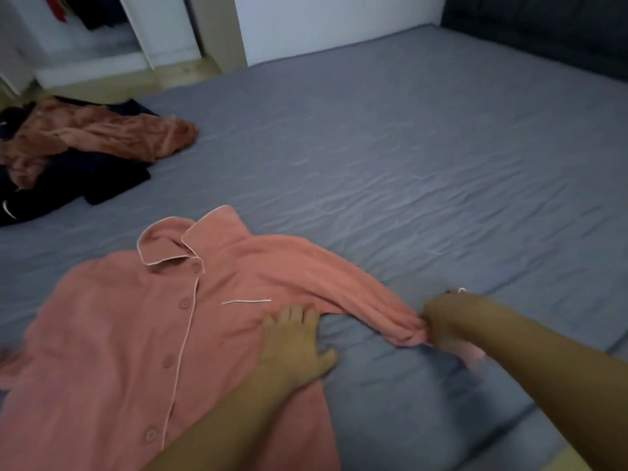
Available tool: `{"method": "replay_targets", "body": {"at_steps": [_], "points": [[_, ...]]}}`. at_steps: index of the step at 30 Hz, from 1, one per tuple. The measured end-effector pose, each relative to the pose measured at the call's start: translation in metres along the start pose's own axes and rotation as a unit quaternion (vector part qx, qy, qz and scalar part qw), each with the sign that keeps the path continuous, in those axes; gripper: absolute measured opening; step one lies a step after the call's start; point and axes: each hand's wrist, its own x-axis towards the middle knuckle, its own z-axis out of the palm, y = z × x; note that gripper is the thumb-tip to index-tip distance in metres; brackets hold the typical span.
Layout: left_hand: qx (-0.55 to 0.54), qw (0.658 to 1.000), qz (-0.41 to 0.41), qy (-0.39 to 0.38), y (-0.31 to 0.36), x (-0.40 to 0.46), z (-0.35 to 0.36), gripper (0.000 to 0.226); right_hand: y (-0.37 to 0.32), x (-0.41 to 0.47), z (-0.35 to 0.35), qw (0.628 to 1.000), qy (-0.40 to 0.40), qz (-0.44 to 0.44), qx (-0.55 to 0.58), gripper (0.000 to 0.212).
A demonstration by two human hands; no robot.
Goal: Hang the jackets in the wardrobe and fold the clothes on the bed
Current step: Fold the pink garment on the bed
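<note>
Pink pyjama shirt (142, 334) flat on grey bed (407, 147), sleeve in right hand (441, 324)

Pink pyjama shirt (136, 334) lies front-up on the grey bed (407, 147), buttoned, collar towards the far side. Left hand (295, 345) pressed flat on the shirt's side edge below the white-piped pocket, fingers straight. Right hand (441, 324) grips the cuff end of the outstretched sleeve (339, 283). Far left: crumpled orange garment (85, 137) on top of dark clothes (68, 192). Open wardrobe (102, 28) beyond.
</note>
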Motion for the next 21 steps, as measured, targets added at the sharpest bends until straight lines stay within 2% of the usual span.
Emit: {"method": "replay_targets", "body": {"at_steps": [2,3,4,5,6,7,9,10,11,12,13,14,15,16,17,18,19,21], "points": [[-0.016,0.988,0.067,0.135,0.003,0.022,-0.002,0.052,0.025,0.005,0.013,0.988,0.156,-0.017,-0.002,0.033],[-0.039,0.979,0.089,0.180,0.005,0.033,-0.004,0.048,0.041,0.006,0.017,0.958,0.283,-0.027,-0.019,0.025],[-0.071,0.972,0.098,0.201,0.009,0.044,-0.008,0.044,0.059,0.008,0.021,0.907,0.417,-0.036,-0.042,0.020],[-0.111,0.967,0.093,0.208,0.014,0.054,-0.010,0.038,0.074,0.004,0.026,0.857,0.511,-0.036,-0.051,0.019],[-0.154,0.961,0.083,0.212,0.020,0.065,-0.012,0.031,0.084,0.000,0.033,0.847,0.529,-0.032,-0.034,0.023],[-0.195,0.954,0.073,0.215,0.027,0.075,-0.013,0.028,0.091,-0.001,0.043,0.852,0.519,-0.043,-0.050,0.030],[-0.267,0.945,0.058,0.180,0.040,0.092,-0.020,0.027,0.100,-0.001,0.065,0.916,0.390,-0.087,-0.036,0.041],[-0.285,0.946,0.053,0.148,0.047,0.099,-0.025,0.025,0.103,-0.004,0.077,0.937,0.340,-0.081,0.017,0.043],[-0.277,0.952,0.052,0.122,0.054,0.108,-0.029,0.024,0.108,-0.007,0.083,0.934,0.321,-0.068,0.142,0.043],[-0.250,0.961,0.052,0.103,0.060,0.117,-0.033,0.022,0.113,-0.007,0.085,0.884,0.340,-0.041,0.318,0.042],[-0.216,0.971,0.051,0.086,0.065,0.125,-0.036,0.023,0.122,-0.002,0.085,0.805,0.368,0.012,0.464,0.040],[-0.179,0.980,0.050,0.070,0.069,0.134,-0.039,0.025,0.131,0.006,0.085,0.745,0.375,0.068,0.548,0.035],[-0.133,0.989,0.049,0.051,0.073,0.142,-0.040,0.030,0.139,0.011,0.084,0.733,0.359,0.126,0.564,0.029],[-0.078,0.995,0.048,0.030,0.077,0.148,-0.040,0.035,0.143,0.012,0.082,0.760,0.288,0.175,0.556,0.029],[-0.024,0.999,0.041,0.006,0.081,0.153,-0.040,0.040,0.142,0.015,0.086,0.804,0.164,0.181,0.543,0.030],[0.013,0.999,0.032,-0.010,0.085,0.157,-0.040,0.041,0.138,0.016,0.088,0.811,0.037,0.153,0.564,0.027],[0.023,0.999,0.027,-0.019,0.088,0.160,-0.041,0.037,0.133,0.016,0.090,0.783,-0.049,0.117,0.608,0.028],[-0.010,0.999,0.032,-0.028,0.093,0.166,-0.045,0.017,0.121,0.017,0.091,0.733,-0.080,0.038,0.675,0.028]]}}
